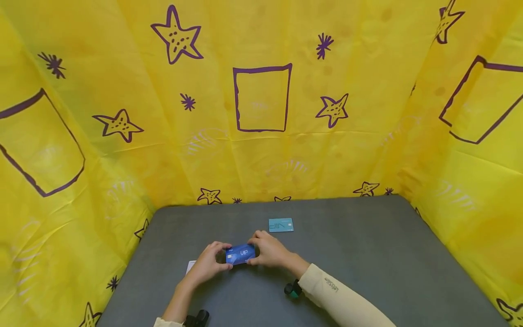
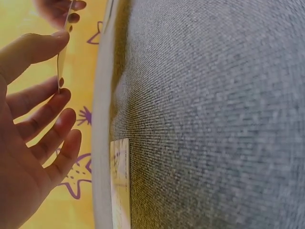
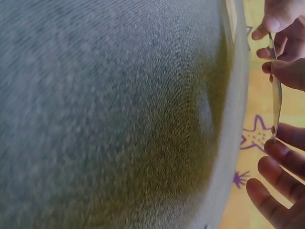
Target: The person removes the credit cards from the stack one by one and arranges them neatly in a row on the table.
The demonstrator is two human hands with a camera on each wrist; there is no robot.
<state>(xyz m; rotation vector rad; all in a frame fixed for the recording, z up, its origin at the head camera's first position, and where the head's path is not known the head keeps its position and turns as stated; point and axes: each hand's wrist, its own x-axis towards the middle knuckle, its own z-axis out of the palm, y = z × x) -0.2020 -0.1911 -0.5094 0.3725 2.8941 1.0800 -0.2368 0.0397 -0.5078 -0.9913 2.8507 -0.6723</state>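
A dark blue bank card (image 1: 240, 255) is held up between both hands above the grey table. My left hand (image 1: 211, 261) pinches its left end between thumb and fingers, and my right hand (image 1: 267, 250) pinches its right end the same way. Edge-on, the card (image 2: 61, 64) shows as a thin strip at the left hand (image 2: 35, 114) in the left wrist view. From the right wrist, the card (image 3: 276, 100) is likewise a narrow strip by the right hand (image 3: 286, 157), whose lower fingers are spread off it.
A teal card (image 1: 281, 225) lies flat on the table (image 1: 347, 254), beyond the right hand. A whitish card (image 1: 190, 266) lies partly hidden behind the left hand. Yellow cloth walls (image 1: 261, 168) with purple drawings stand around the table's back and sides.
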